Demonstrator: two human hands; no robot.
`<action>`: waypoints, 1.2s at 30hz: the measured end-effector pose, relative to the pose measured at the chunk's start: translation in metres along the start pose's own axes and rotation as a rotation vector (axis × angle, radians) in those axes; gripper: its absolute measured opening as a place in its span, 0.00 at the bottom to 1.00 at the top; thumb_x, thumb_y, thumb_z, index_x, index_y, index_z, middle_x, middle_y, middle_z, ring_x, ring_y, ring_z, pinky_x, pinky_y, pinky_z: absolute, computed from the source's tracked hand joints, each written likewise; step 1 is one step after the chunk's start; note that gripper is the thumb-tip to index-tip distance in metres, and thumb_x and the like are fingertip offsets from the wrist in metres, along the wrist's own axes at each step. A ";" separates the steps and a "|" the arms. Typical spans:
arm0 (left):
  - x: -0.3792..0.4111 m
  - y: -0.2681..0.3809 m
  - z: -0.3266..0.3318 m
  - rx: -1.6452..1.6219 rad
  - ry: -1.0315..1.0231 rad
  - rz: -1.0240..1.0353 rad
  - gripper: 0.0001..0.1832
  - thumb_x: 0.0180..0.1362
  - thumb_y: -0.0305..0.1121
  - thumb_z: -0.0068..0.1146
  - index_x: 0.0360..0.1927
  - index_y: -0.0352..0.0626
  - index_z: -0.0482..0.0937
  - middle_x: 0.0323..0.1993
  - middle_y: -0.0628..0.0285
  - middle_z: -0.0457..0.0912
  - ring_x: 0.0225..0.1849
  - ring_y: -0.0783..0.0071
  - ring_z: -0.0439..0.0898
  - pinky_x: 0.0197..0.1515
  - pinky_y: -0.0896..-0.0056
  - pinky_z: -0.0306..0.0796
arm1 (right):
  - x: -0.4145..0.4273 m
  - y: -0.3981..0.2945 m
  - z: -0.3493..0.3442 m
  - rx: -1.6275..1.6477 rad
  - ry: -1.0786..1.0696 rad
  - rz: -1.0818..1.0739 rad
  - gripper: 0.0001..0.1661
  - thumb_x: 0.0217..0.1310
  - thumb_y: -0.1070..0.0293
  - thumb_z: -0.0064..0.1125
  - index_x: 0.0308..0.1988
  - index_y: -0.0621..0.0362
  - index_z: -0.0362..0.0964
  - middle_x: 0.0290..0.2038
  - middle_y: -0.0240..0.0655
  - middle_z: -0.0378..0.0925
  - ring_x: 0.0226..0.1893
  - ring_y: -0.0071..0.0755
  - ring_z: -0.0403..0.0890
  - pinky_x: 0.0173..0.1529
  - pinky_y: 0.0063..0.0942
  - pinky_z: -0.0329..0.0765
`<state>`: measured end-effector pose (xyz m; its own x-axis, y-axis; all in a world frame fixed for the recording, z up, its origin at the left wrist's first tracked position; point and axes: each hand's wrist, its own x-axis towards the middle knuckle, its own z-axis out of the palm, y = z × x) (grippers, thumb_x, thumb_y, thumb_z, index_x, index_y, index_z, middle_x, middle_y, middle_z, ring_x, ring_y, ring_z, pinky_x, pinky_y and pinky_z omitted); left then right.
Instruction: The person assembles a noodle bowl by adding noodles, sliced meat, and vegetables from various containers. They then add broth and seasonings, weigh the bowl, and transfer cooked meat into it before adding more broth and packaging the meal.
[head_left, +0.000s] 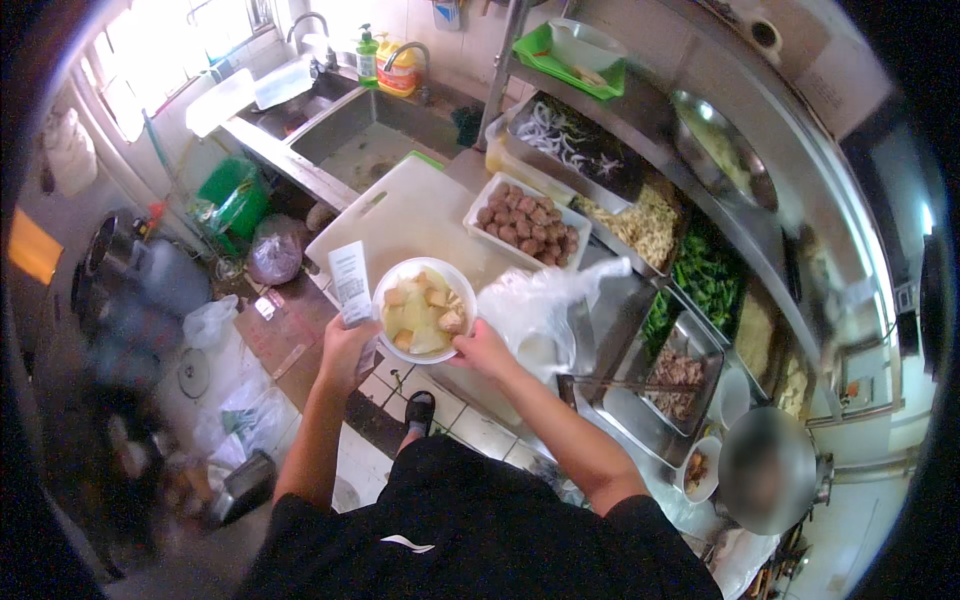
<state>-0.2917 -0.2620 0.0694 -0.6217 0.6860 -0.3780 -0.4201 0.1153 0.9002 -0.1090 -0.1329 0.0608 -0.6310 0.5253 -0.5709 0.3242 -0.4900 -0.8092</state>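
Note:
Between my hands is a round white plastic bowl (424, 310) with pale sliced vegetable and tan chunks in it. My right hand (486, 349) grips its rim at the lower right. A long printed paper slip (350, 281) stands up from my left hand (346, 349), which is at the bowl's left side; whether those fingers also bear on the bowl I cannot tell. Behind the bowl lies a white cutting board (420, 210). A white tub of brown meatballs (529, 225) rests at the board's right, with a clear plastic bag (536, 322) in front of it.
A steel sink (360, 139) with bottles behind it lies beyond the board. Steel trays of onion (555, 139), mushrooms (641, 225), greens (705, 277) and shredded meat (675, 379) line the right under a shelf (660, 127). Another person (766, 471) is at lower right. Bags (240, 427) litter the left floor.

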 end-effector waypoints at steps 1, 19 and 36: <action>0.018 0.002 -0.005 0.019 -0.009 0.002 0.10 0.47 0.22 0.57 0.35 0.37 0.76 0.20 0.68 0.74 0.14 0.83 0.68 0.15 0.81 0.60 | 0.011 -0.014 -0.002 -0.097 -0.042 0.063 0.18 0.52 0.74 0.49 0.46 0.63 0.67 0.34 0.39 0.78 0.29 0.32 0.82 0.30 0.26 0.81; 0.095 0.008 -0.095 -0.128 -0.066 -0.329 0.16 0.57 0.32 0.49 0.49 0.38 0.73 0.30 0.62 0.77 0.28 0.73 0.77 0.31 0.74 0.71 | 0.123 -0.125 -0.109 -1.279 0.335 -0.520 0.18 0.53 0.71 0.56 0.47 0.54 0.68 0.44 0.42 0.67 0.45 0.49 0.72 0.48 0.38 0.71; 0.078 -0.007 -0.046 -0.271 -0.171 -0.292 0.12 0.57 0.31 0.50 0.44 0.39 0.73 0.33 0.63 0.78 0.31 0.74 0.77 0.34 0.73 0.72 | 0.113 -0.088 -0.087 -1.250 0.457 -0.542 0.12 0.51 0.76 0.55 0.39 0.57 0.68 0.39 0.43 0.69 0.41 0.46 0.74 0.46 0.36 0.71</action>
<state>-0.3677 -0.2417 0.0236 -0.3420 0.7643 -0.5467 -0.7348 0.1452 0.6626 -0.1475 0.0302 0.0558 -0.6748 0.7369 0.0415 0.6682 0.6338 -0.3897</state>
